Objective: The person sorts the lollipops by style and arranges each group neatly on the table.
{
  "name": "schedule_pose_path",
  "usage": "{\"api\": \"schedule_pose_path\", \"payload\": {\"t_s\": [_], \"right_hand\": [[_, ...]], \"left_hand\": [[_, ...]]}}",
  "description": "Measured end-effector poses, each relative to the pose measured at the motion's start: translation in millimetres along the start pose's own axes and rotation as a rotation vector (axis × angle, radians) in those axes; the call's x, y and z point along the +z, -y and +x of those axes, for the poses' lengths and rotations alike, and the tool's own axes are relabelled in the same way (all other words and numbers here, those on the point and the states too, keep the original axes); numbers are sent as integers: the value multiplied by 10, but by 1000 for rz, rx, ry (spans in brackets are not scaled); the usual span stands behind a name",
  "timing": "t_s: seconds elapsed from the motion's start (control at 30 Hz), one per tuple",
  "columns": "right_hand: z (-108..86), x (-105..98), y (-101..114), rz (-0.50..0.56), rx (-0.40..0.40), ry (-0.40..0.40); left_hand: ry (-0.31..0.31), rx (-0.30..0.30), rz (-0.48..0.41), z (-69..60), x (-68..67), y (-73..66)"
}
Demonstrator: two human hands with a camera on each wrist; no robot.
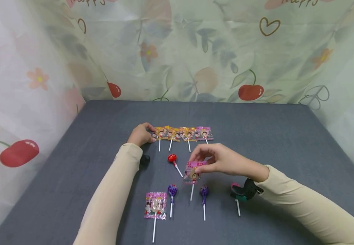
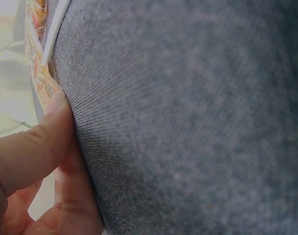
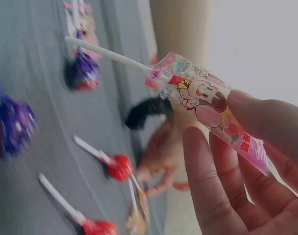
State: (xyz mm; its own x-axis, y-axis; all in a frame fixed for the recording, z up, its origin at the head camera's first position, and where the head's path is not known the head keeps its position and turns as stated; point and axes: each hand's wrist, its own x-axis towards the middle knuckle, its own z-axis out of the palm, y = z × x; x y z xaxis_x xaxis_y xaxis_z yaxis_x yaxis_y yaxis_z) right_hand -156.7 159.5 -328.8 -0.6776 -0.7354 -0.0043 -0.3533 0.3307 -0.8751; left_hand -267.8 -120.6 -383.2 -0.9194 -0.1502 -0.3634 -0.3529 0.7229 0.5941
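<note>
My right hand (image 1: pixel 218 158) pinches a pink-wrapped lollipop (image 1: pixel 191 169) between thumb and fingers, above the table. Its white stick points toward me in the head view; the right wrist view shows the cartoon-printed wrapper (image 3: pixel 208 98) up close. My left hand (image 1: pixel 140 135) is at the left end of a row of flat-wrapped lollipops, its thumb and a finger on the edge of the leftmost yellow-wrapped lollipop (image 1: pixel 161 132). More yellow-wrapped lollipops (image 1: pixel 189 133) follow in that row, with a pink-wrapped one (image 1: pixel 204 133) at its right end.
Between the hands lies a red lollipop (image 1: pixel 172 158); the right wrist view shows a second red lollipop (image 3: pixel 97 227). Nearer me are two purple lollipops (image 1: pixel 172 190) and a pink-wrapped lollipop (image 1: pixel 155 205). Another lollipop (image 1: pixel 237 207) is partly hidden under the right wrist's black strap.
</note>
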Motion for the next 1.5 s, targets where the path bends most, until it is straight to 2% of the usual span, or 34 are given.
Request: {"api": "schedule_pose_path", "payload": {"t_s": [0.13,0.4,0.6,0.77,0.93,1.2,1.33,1.5], "right_hand": [[-4,-166,-41,11,11,-93],[40,-482,-184,-93,22,-291],[132,-691,-392,-132,96,-411],[249,-842,-602,-213,178,-485],[350,-971,-785,-233,273,-466],[431,-1119,-989,-265,423,-328],[465,-1138,-1071,-245,462,-283],[495,-1125,-1140,-226,463,-259]], "left_hand": [[0,3,-3,8,4,1],[2,11,0,3,-1,4],[1,14,7,-2,-6,2],[2,16,15,-6,-10,0],[4,18,19,-5,-13,-2],[5,17,10,-13,-18,-11],[-3,11,6,-9,-11,-12],[-5,5,5,-16,-8,-16]]}}
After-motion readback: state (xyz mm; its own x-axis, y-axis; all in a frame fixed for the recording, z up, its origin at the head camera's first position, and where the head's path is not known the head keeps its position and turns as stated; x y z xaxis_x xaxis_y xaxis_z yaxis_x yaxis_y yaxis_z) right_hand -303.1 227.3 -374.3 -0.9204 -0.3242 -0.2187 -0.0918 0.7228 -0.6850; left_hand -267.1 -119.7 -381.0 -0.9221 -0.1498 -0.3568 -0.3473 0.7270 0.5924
